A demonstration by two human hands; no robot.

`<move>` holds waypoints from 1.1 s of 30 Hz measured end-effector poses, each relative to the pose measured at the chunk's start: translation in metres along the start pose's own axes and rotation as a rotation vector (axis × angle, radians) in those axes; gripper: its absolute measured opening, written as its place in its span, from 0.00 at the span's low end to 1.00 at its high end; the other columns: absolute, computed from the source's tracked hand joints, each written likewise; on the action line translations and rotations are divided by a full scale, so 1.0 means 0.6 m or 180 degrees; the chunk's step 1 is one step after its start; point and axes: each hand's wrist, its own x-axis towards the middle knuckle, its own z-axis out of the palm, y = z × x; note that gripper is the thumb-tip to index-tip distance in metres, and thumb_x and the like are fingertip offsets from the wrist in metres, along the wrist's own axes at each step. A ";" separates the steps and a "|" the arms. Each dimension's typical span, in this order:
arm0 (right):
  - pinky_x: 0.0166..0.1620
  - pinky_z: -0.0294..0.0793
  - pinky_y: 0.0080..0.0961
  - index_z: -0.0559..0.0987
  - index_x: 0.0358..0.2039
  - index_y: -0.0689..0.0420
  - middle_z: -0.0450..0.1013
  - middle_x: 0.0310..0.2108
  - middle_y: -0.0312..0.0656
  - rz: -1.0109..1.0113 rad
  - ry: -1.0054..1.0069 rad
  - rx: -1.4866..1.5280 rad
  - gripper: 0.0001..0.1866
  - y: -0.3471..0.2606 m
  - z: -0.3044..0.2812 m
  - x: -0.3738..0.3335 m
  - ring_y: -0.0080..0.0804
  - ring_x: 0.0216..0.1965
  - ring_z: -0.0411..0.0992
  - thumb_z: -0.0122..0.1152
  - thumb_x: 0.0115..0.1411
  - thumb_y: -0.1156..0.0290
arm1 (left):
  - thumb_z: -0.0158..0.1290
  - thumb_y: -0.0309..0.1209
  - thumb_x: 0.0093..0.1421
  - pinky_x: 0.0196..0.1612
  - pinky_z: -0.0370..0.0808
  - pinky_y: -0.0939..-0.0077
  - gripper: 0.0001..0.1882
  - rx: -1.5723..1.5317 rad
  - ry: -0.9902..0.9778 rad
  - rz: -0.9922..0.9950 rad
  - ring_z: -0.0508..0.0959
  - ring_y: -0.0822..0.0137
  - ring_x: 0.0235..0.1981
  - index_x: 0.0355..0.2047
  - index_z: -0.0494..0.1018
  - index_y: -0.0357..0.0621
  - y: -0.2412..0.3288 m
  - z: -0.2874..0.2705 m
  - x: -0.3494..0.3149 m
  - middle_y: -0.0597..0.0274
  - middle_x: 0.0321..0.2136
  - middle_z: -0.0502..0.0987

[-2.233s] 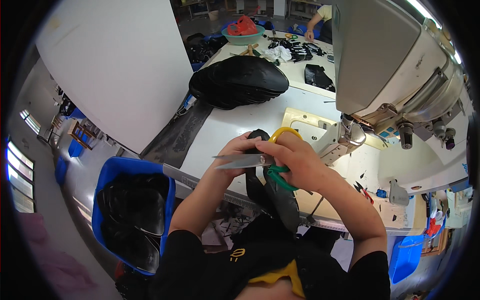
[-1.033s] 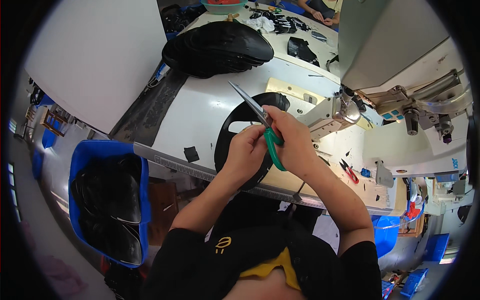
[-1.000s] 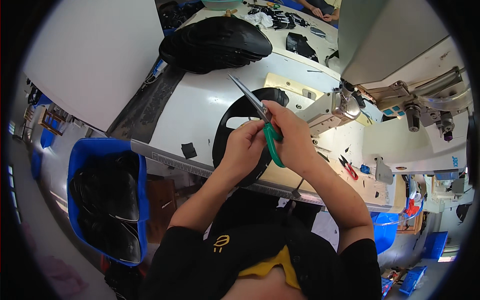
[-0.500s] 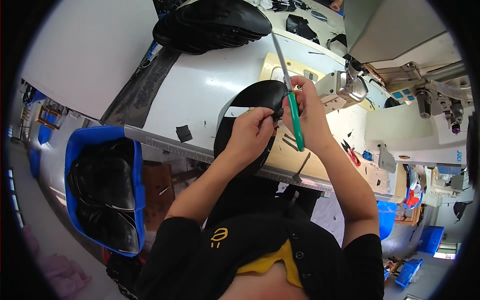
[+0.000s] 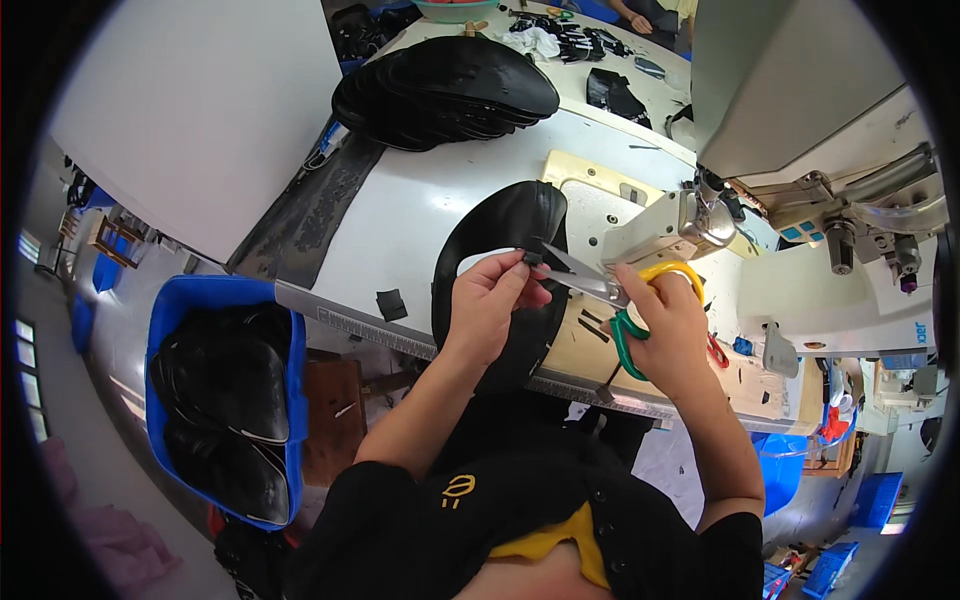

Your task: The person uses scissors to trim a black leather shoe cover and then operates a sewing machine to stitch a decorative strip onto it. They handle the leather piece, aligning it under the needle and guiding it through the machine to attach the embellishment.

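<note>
A curved black leather-like piece (image 5: pixel 480 222) with an opening in it rests over the table edge in front of me. The fingertips of my left hand (image 5: pixel 482 312) pinch a small black tab (image 5: pixel 533 258) at the piece's inner edge. My right hand (image 5: pixel 662 335) grips scissors (image 5: pixel 590 283) with one yellow and one green handle loop. Their blades are parted and point left, with the tips beside the tab and the left fingertips. Whether the blades touch the tab, I cannot tell.
A stack of black pieces (image 5: pixel 450 90) lies at the back. On the right stands a sewing machine (image 5: pixel 830 290). Black scraps (image 5: pixel 391 305) dot the table, and red-handled scissors (image 5: pixel 717 352) lie beyond my right hand. A blue bin (image 5: pixel 298 400) of black pieces stands left.
The scissors have swung from pointing away, held along the right hand, to pointing left with blades parted. My right hand has moved right and nearer. The whole view has shifted slightly.
</note>
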 end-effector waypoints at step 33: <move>0.34 0.67 0.17 0.68 0.55 0.66 0.67 0.29 0.35 0.1715 0.2995 0.0774 0.25 0.081 -0.019 -0.261 0.21 0.27 0.63 0.60 0.56 0.80 | 0.50 0.25 0.62 0.32 0.75 0.81 0.10 0.2095 -0.0134 0.0433 0.76 0.75 0.26 0.41 0.73 0.32 0.019 0.051 -0.002 0.58 0.30 0.78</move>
